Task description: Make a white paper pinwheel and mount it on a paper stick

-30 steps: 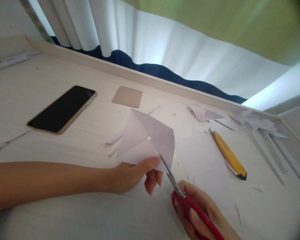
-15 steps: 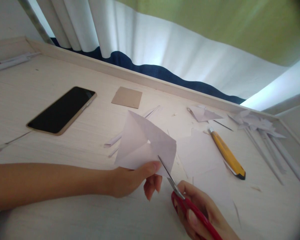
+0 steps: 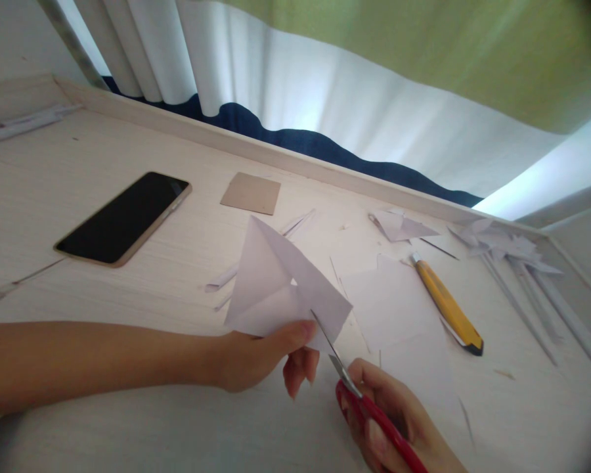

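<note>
My left hand [image 3: 263, 358] pinches the lower edge of a folded white paper [image 3: 280, 282] and holds it up above the pale wooden table [image 3: 54, 197]. My right hand [image 3: 398, 420] grips red-handled scissors [image 3: 362, 404] at the bottom of the view. The blades point up and left, and their tips are inside the paper's lower edge beside my left thumb. A flat white sheet [image 3: 394, 309] lies on the table just right of the held paper.
A black phone [image 3: 123, 217] lies at the left, a brown card square [image 3: 251, 192] behind it. A yellow utility knife [image 3: 447, 303] lies at the right, with paper scraps [image 3: 404, 225] and rolled paper sticks [image 3: 522, 263] further right. Curtains hang beyond the table's raised back edge.
The held paper has tilted and turned slightly, its right corner dropping lower. The scissors and my right hand have shifted a little down and left along the paper's edge.
</note>
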Tool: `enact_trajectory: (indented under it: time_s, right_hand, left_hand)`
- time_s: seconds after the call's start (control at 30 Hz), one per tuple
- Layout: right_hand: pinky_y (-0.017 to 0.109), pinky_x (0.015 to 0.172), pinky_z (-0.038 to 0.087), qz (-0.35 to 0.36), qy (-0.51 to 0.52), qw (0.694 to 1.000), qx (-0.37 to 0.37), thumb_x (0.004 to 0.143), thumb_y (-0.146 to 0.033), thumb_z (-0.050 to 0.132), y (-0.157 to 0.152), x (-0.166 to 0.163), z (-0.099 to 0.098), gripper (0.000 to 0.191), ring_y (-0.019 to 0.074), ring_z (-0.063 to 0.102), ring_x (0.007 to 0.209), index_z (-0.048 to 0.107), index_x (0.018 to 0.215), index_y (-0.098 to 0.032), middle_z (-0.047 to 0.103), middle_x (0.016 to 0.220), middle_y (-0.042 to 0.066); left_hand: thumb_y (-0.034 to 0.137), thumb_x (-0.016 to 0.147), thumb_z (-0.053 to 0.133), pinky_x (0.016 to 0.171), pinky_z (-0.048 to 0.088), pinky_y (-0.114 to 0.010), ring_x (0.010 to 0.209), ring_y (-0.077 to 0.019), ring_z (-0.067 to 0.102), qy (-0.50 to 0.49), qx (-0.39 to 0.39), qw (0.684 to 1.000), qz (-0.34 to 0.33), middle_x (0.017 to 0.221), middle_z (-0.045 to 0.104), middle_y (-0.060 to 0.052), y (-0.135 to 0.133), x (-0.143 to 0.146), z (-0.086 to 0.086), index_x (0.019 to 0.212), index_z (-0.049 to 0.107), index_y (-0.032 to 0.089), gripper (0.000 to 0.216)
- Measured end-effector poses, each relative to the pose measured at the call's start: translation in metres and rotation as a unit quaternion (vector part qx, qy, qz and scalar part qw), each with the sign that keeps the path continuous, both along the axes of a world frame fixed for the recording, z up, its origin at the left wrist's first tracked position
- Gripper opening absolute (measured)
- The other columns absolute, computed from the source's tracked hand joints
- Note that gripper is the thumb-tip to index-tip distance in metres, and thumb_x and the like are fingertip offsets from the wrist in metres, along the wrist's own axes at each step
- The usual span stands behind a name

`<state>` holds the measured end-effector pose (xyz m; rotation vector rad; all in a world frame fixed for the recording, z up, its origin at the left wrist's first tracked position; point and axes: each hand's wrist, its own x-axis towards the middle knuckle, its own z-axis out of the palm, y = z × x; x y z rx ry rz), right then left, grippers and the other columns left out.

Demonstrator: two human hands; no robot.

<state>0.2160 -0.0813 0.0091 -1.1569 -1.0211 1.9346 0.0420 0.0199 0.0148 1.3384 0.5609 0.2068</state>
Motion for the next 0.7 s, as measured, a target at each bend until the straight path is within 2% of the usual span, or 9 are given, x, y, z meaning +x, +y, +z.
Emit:
enact_trajectory:
  time_s: [0.17,0.33,0.53,0.7]
  right_hand:
    - [0.014,0.036,0.015,0.011,0.019,1.000,0.020,0.072,-0.054,0.054,0.000,0.001,0.000,0.040,-0.0013,0.022,0.037,0.035,0.075,-0.019,0.030,0.054,-0.009]
    - [0.015,0.036,0.015,0.023,0.003,1.000,0.000,0.066,-0.051,0.061,0.002,0.001,0.005,0.043,-0.0009,0.023,0.038,0.034,0.075,-0.019,0.032,0.056,-0.009]
    - [0.017,0.035,0.013,0.012,-0.020,1.000,0.001,0.070,-0.059,0.051,0.002,-0.002,0.011,0.044,-0.0008,0.022,0.037,0.033,0.075,-0.019,0.030,0.055,-0.009]
    - [0.015,0.034,0.016,0.021,-0.038,0.999,0.012,0.066,-0.059,0.056,0.001,0.001,0.005,0.046,-0.0004,0.023,0.038,0.034,0.076,-0.019,0.032,0.056,-0.009]
  left_hand:
    - [0.049,0.079,0.021,0.063,0.040,-0.019,0.051,-0.0087,0.044,0.008,0.005,1.000,-0.023,0.046,0.043,0.002,0.000,-0.001,0.004,0.049,0.043,0.017,0.050]
    - [0.057,0.077,0.020,0.064,0.040,-0.020,0.052,-0.0093,0.043,0.011,-0.006,0.999,-0.043,0.048,0.044,0.002,-0.002,-0.002,0.004,0.050,0.043,0.017,0.054]
    - [0.059,0.077,0.020,0.064,0.040,-0.021,0.052,-0.0101,0.045,0.019,0.001,0.999,-0.036,0.046,0.043,0.002,-0.001,0.000,0.004,0.047,0.043,0.017,0.057]
    - [0.065,0.074,0.020,0.061,0.040,-0.022,0.051,-0.0104,0.044,0.039,0.001,0.998,-0.050,0.047,0.043,0.001,0.000,0.000,0.005,0.047,0.042,0.017,0.060]
